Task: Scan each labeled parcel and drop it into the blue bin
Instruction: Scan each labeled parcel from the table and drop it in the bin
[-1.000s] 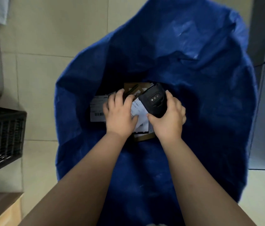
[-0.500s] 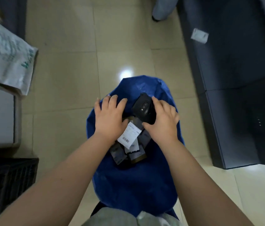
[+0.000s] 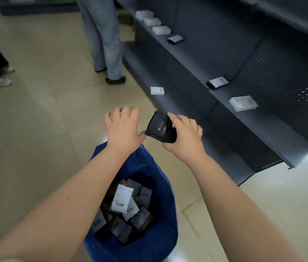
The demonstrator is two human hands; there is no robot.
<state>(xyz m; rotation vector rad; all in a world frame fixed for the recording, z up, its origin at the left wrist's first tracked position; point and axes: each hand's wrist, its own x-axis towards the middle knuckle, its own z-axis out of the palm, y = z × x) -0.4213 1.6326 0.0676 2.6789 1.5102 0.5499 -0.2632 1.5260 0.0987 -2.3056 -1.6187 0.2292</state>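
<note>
Left hand (image 3: 122,127) was empty, fingers spread; right hand (image 3: 184,137) clasped the scanner (image 3: 160,128). Nearest labeled parcel (image 3: 157,90) lay on the shelf (image 3: 168,76) beyond the left fingertips. Judged light and stiff; pinch across its edges.

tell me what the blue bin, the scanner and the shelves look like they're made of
Blue bin: looks like soft woven fabric or plastic sacking, matte; its wall sags and creases.
Scanner: seemingly hard black plastic, perhaps rubberised, with a dull sheen and rounded moulded corners.
Shelves: probably painted sheet metal, dark grey matte; some panels show rows of punched holes.
</note>
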